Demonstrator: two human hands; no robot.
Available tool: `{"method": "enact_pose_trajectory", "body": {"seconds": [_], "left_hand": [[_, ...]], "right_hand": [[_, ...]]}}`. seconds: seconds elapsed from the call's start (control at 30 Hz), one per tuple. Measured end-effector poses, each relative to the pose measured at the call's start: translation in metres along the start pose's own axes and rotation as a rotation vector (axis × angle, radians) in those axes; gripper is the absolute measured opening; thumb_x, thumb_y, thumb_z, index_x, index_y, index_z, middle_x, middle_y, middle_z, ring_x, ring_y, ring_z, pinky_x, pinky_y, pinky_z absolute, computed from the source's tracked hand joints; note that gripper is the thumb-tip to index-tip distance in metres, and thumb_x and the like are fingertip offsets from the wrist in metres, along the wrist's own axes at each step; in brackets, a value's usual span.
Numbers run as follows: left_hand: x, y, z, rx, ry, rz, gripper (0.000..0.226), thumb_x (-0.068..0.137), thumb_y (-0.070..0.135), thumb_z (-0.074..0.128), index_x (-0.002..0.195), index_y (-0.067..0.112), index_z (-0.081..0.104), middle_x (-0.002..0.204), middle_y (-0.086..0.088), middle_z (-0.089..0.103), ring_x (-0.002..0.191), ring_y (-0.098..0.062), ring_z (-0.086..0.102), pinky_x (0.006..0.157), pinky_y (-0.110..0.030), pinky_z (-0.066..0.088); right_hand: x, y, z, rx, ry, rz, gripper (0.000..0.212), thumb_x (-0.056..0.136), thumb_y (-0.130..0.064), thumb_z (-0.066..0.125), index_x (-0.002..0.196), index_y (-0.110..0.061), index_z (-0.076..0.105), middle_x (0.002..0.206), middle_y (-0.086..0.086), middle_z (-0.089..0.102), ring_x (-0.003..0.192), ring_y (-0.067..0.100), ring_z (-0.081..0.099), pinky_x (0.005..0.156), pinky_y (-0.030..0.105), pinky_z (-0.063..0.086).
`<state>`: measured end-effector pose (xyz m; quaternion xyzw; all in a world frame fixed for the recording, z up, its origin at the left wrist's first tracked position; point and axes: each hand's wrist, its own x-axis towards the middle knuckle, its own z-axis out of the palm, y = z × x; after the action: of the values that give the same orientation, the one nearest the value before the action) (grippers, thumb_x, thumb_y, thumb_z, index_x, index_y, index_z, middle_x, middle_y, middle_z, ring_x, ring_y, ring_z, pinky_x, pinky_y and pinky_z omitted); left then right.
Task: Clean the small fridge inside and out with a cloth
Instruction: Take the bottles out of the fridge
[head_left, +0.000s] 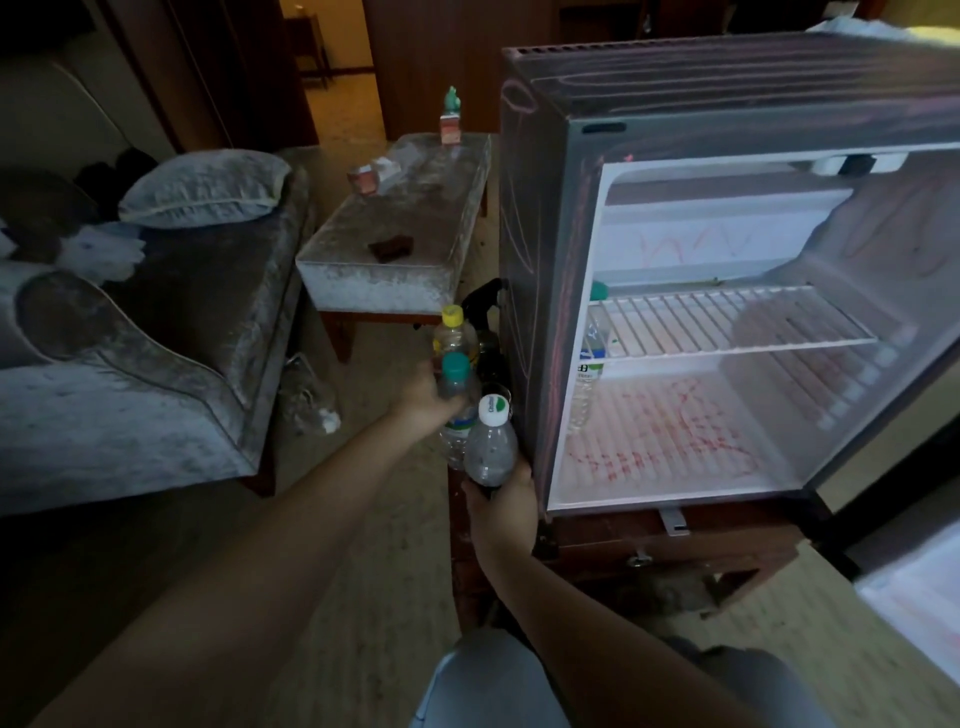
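Just left of the open, red-scribbled small fridge (535, 218), the left hand (423, 397) curls round a teal-capped bottle (457, 384) and the right hand (504, 506) grips a white-capped bottle (491, 452) from below. Behind them a yellow-capped bottle (453, 332) and a black spray bottle (480, 301) crowd the fridge's side. Another bottle (589, 364) stands inside against its left wall.

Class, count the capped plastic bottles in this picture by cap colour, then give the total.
Yellow cap: 1, the yellow-capped bottle.
Green cap: 2, the held green-capped bottle in the left hand and the inner green-capped bottle in the fridge.
White cap: 1, the white-capped bottle in the right hand.
Total: 4.
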<state>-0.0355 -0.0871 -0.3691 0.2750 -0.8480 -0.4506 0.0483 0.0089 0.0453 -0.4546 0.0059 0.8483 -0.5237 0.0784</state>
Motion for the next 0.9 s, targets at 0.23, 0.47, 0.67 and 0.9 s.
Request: {"method": "enact_pose_trajectory", "body": {"seconds": [0.23,0.47,0.67,0.9], "left_hand": [[-0.054,-0.030,0.005,0.222,-0.089,-0.054,0.012,0.094,0.020,0.054,0.100,0.010,0.058,0.097,-0.008,0.062,0.098,-0.023,0.057,0.075,-0.026,0.042],[-0.072,-0.070,0.029,0.035,-0.317,0.005,0.037,0.079,0.013,0.075,0.108,0.016,0.052,0.103,-0.001,0.060,0.102,-0.019,0.061,0.091,-0.031,0.049],[-0.059,-0.086,0.069,0.086,-0.178,-0.010,0.054,0.077,0.038,0.077,0.118,0.011,0.053,0.111,0.000,0.065,0.104,-0.021,0.063,0.085,-0.028,0.049],[-0.039,-0.091,0.095,0.014,-0.043,-0.050,0.027,0.083,0.027,0.071,0.089,0.010,0.051,0.078,-0.009,0.068,0.082,-0.028,0.069,0.077,-0.036,0.050]], "right_hand": [[-0.004,0.000,0.002,-0.040,0.016,0.008,0.065,0.082,-0.031,0.073,0.134,-0.009,0.041,0.125,0.011,0.058,0.115,0.029,0.057,0.090,0.033,0.046],[-0.020,0.025,-0.049,-0.177,-0.075,-0.015,0.038,0.087,-0.026,0.065,0.121,-0.014,0.053,0.111,0.002,0.066,0.103,0.023,0.062,0.077,0.025,0.043],[0.026,0.037,-0.114,-0.171,0.044,0.030,0.038,0.089,-0.018,0.062,0.126,-0.013,0.051,0.118,0.000,0.064,0.092,0.015,0.059,0.075,0.025,0.044],[0.111,0.011,-0.120,-0.174,0.046,-0.074,0.054,0.086,-0.016,0.068,0.134,-0.014,0.043,0.129,0.003,0.055,0.099,0.015,0.055,0.082,0.035,0.054]]}}
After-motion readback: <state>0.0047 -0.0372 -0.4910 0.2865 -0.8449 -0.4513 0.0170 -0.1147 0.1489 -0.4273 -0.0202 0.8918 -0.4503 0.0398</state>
